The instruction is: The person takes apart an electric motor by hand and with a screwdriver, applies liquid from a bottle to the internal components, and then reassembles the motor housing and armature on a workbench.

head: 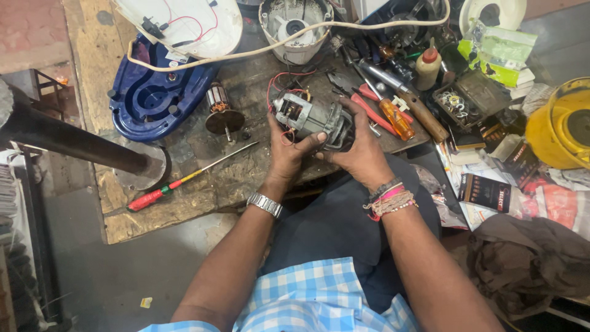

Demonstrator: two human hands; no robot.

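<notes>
A grey metal electric motor (305, 117) with red wires sits between both hands just above the edge of a worn wooden workbench (203, 184). My left hand (287, 152), with a metal watch on the wrist, grips the motor from below, thumb across its front. My right hand (361, 147), with several bracelets on the wrist, clasps the motor's right end. A loose copper-wound rotor (221, 107) stands on the bench to the left of the motor.
A red-handled screwdriver (184, 179) lies on the bench at lower left. A blue appliance base (157, 92), a white cover (190, 21), a white cord and a grey housing (296, 27) sit behind. Orange-handled tool (394, 118), red pliers, oil bottle, parts tray (467, 98) and yellow jar (562, 126) crowd the right.
</notes>
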